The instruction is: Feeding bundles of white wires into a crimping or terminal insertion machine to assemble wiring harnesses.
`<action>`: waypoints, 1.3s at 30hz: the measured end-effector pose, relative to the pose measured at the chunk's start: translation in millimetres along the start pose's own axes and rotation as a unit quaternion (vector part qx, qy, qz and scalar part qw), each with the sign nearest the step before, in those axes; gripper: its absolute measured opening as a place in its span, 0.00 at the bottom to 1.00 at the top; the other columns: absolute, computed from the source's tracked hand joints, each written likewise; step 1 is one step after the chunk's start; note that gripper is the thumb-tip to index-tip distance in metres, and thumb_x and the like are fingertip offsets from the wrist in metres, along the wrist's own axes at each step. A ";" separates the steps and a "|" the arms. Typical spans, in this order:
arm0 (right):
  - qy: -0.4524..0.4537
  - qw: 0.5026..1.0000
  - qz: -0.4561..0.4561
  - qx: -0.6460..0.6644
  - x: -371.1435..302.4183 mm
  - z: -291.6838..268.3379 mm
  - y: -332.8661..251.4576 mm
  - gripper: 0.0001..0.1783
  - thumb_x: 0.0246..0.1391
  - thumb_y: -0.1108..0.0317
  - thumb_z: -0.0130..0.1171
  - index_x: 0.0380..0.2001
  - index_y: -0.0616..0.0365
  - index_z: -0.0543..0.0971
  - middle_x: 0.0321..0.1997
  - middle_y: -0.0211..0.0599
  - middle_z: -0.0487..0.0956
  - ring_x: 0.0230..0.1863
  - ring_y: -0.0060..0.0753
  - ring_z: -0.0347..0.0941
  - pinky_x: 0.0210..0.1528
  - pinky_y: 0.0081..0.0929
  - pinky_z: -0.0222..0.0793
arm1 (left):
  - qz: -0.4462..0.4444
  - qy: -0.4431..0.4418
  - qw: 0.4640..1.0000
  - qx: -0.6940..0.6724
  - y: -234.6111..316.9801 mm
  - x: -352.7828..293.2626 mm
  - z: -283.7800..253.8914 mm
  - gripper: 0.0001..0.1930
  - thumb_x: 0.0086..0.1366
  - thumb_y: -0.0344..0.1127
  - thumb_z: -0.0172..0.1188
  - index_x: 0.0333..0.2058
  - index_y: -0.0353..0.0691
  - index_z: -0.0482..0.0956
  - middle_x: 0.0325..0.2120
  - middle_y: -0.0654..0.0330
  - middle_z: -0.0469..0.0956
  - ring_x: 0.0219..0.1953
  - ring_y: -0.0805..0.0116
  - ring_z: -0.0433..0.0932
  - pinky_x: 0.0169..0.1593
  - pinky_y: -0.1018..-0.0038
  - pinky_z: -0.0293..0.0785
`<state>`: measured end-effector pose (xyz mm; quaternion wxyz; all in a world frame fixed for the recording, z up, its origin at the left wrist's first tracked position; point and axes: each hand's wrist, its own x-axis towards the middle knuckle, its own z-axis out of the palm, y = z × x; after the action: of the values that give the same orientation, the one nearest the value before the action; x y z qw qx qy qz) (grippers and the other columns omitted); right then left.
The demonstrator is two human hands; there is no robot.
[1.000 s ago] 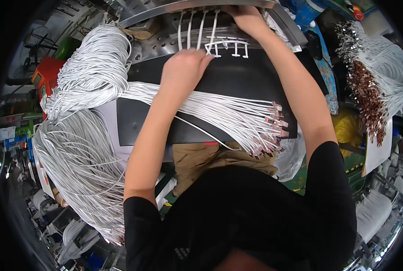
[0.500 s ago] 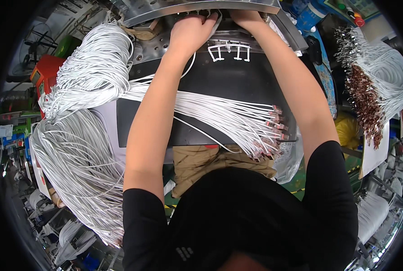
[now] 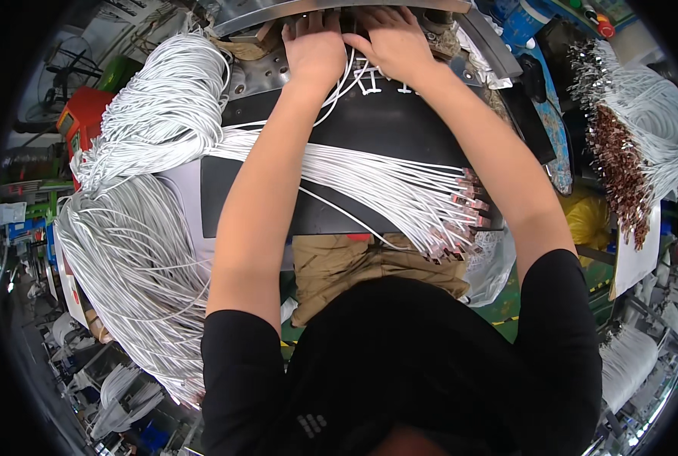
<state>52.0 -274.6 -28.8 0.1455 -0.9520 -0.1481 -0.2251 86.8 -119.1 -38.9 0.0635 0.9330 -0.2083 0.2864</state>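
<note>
My left hand (image 3: 316, 52) and my right hand (image 3: 396, 47) are side by side at the metal machine (image 3: 278, 17), under its front edge. Both hands have fingers stretched forward and apart, the tips partly hidden. The right thumb points toward the left hand. White cables (image 3: 346, 80) run out between the hands and curve down past my left wrist. Just below my right hand, a white branched plastic piece (image 3: 369, 81) is partly covered. Across the black work surface (image 3: 400, 131) lies a bundle of white cables (image 3: 369, 178) with reddish-brown connector ends (image 3: 460, 220).
Coiled white cable (image 3: 160, 106) is heaped at the left, with a thick hank (image 3: 126, 258) hanging below. To the right hang more cables with brown ends (image 3: 620, 167). A blue container (image 3: 525, 24) stands at the far right, and a yellow bag (image 3: 586, 219) sits lower.
My right hand has shifted left, close to my left hand, and its fingers now show more. Cables appear between the hands. The white plastic piece is now partly covered by the right hand.
</note>
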 end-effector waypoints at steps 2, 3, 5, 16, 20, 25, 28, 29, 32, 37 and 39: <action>0.028 0.997 0.025 -0.066 -1.7 -13.6 -23.4 0.32 0.64 0.46 0.50 0.57 0.65 0.73 0.60 0.55 0.74 0.65 0.50 0.66 0.67 0.43 0.58 | 0.017 0.045 0.997 -0.068 -10.9 -5.4 1.0 0.22 0.65 0.38 0.52 0.57 0.40 0.74 0.59 0.50 0.70 0.61 0.48 0.67 0.64 0.49 0.60; 0.028 0.997 0.021 -0.063 -0.1 -9.0 -25.9 0.32 0.64 0.46 0.50 0.57 0.65 0.73 0.60 0.55 0.74 0.65 0.50 0.66 0.67 0.43 0.58 | 0.037 0.089 0.986 -0.138 -17.3 -9.4 1.6 0.22 0.65 0.38 0.52 0.57 0.40 0.74 0.59 0.49 0.70 0.61 0.48 0.67 0.64 0.49 0.60; 0.097 0.986 0.012 -0.134 -4.6 1.1 -19.3 0.19 0.60 0.59 0.54 0.49 0.60 0.79 0.46 0.47 0.78 0.51 0.49 0.72 0.56 0.41 0.66 | 0.057 0.132 0.966 -0.214 -13.6 -10.3 -0.4 0.22 0.65 0.38 0.52 0.57 0.40 0.74 0.59 0.49 0.70 0.61 0.48 0.67 0.64 0.49 0.59; 0.088 0.995 0.037 0.022 -23.9 -9.7 -2.9 0.17 0.60 0.60 0.56 0.49 0.56 0.80 0.39 0.44 0.80 0.43 0.46 0.77 0.50 0.36 0.72 | -0.022 0.029 0.992 -0.124 -18.6 -43.2 -34.0 0.17 0.63 0.37 0.59 0.49 0.37 0.78 0.50 0.47 0.77 0.54 0.52 0.74 0.57 0.61 0.69; 0.165 0.970 0.132 0.118 -139.9 -103.4 22.4 0.15 0.66 0.64 0.55 0.50 0.58 0.81 0.43 0.37 0.82 0.40 0.27 0.77 0.44 0.25 0.71 | -0.254 -0.268 0.652 -0.662 -1.6 -157.9 -139.1 0.19 0.73 0.45 0.54 0.36 0.31 0.78 0.31 0.59 0.81 0.28 0.71 0.78 0.33 0.74 0.74; 0.238 0.922 0.293 0.078 -332.8 -122.0 32.5 0.15 0.66 0.72 0.47 0.22 0.61 0.67 0.20 0.28 0.67 0.22 0.20 0.60 0.23 0.24 0.55 | -0.327 -0.314 0.359 -0.816 -19.8 -325.4 -150.5 0.22 0.75 0.48 0.48 0.34 0.32 0.77 0.25 0.56 0.79 0.26 0.69 0.77 0.32 0.74 0.73; -0.066 0.931 0.330 0.139 -410.2 -93.8 -17.6 0.06 0.55 0.77 0.54 0.32 0.62 0.80 0.27 0.45 0.79 0.28 0.32 0.77 0.32 0.28 0.71 | -0.603 -0.061 0.380 -0.699 -9.7 -345.7 -140.5 0.17 0.74 0.45 0.52 0.32 0.36 0.74 0.25 0.61 0.76 0.29 0.69 0.76 0.34 0.76 0.73; -0.058 0.911 0.343 0.219 -421.2 -71.5 -33.9 0.08 0.55 0.76 0.55 0.37 0.62 0.81 0.30 0.46 0.81 0.31 0.33 0.79 0.36 0.29 0.72 | -0.606 -0.063 0.380 -0.696 -12.9 -349.1 -133.6 0.17 0.74 0.45 0.52 0.32 0.36 0.74 0.25 0.61 0.76 0.29 0.69 0.76 0.34 0.76 0.73; -0.047 0.876 0.353 0.324 -401.9 -48.8 -65.0 0.12 0.55 0.74 0.57 0.43 0.63 0.81 0.36 0.47 0.83 0.37 0.34 0.81 0.42 0.29 0.74 | -0.543 -0.001 0.457 -0.705 -32.3 -355.6 -113.3 0.12 0.74 0.40 0.52 0.33 0.39 0.73 0.29 0.63 0.76 0.33 0.71 0.75 0.38 0.76 0.73; 0.029 0.785 0.420 0.455 -379.0 -52.4 -70.8 0.20 0.53 0.69 0.63 0.49 0.63 0.77 0.47 0.49 0.81 0.48 0.39 0.78 0.50 0.32 0.73 | -0.587 0.004 0.431 -0.686 -27.8 -357.5 -110.2 0.09 0.74 0.37 0.51 0.33 0.40 0.72 0.29 0.63 0.76 0.32 0.70 0.75 0.38 0.74 0.74; 0.065 0.743 0.451 0.489 -381.4 -51.8 -65.3 0.22 0.53 0.68 0.65 0.51 0.63 0.77 0.50 0.49 0.80 0.50 0.40 0.77 0.51 0.33 0.73 | -0.586 -0.006 0.451 -0.673 -28.3 -361.0 -106.6 0.09 0.74 0.37 0.51 0.35 0.40 0.73 0.30 0.63 0.75 0.33 0.70 0.75 0.38 0.74 0.74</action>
<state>-316.7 -315.3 -150.6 0.6853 -0.6885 0.2189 -0.0915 -225.7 59.0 -153.1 0.8231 0.5020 0.2602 -0.0534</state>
